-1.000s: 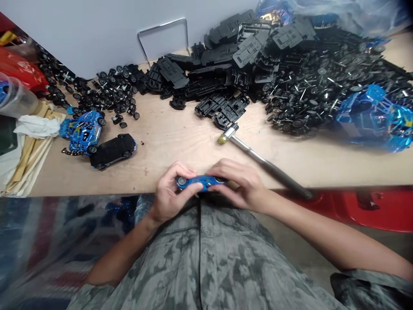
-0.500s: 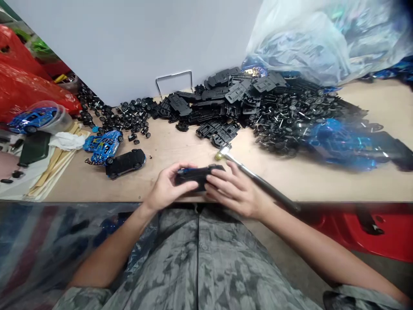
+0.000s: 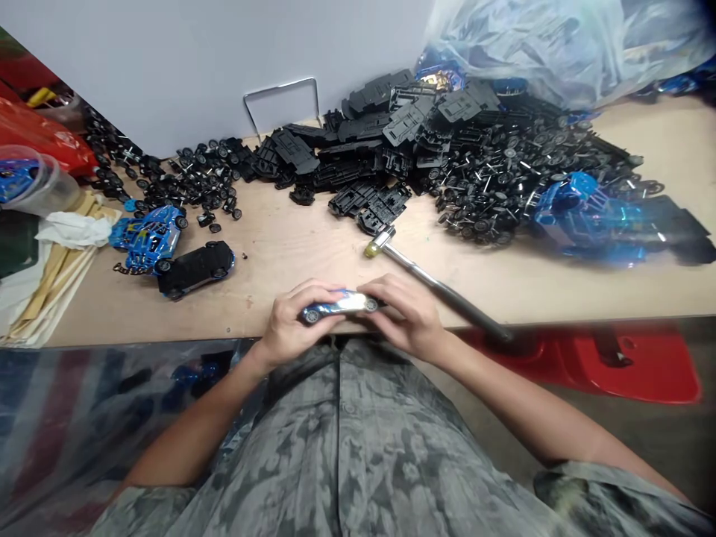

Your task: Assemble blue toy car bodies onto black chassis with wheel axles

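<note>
A small blue toy car (image 3: 338, 305) lies on its side between both my hands at the near edge of the wooden table (image 3: 313, 253). My left hand (image 3: 291, 324) is closed round its front end. My right hand (image 3: 407, 313) is closed round its rear end, fingers curled over the top. Two of the car's wheels face me. A small hammer (image 3: 430, 283) with a yellowish head lies just beyond my right hand, its handle reaching the table edge.
A big heap of black chassis plates (image 3: 369, 134) and wheel axles (image 3: 503, 179) covers the far side. Blue car bodies (image 3: 587, 212) lie at the right; a blue car (image 3: 148, 237) and an upturned car (image 3: 195, 270) lie at the left. A red bin (image 3: 632, 365) sits below the table.
The car was turned in my hands: its black underside showed half a second ago, now its blue side and wheels face me. My head view dipped slightly.
</note>
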